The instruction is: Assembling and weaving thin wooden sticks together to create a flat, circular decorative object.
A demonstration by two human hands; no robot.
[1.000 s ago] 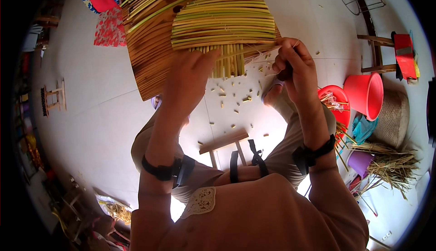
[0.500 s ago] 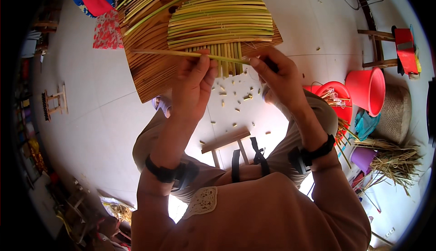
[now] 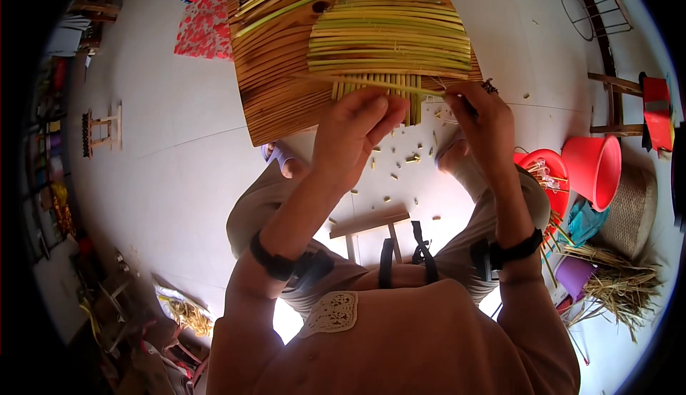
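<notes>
My left hand point(image 3: 357, 134) and right hand point(image 3: 482, 120) each pinch an end of a thin green strip point(image 3: 379, 83), holding it level across the near edge of the woven mat point(image 3: 389, 38) for threading.

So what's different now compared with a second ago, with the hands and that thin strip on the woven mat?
The left hand moved right and up to the mat's lower edge. The right hand, earlier low beside the board, rose and now pinches a thin green strip lying crosswise over the upright strips, where none lay a second ago. The woven mat, wooden board and red buckets stayed put.
</notes>
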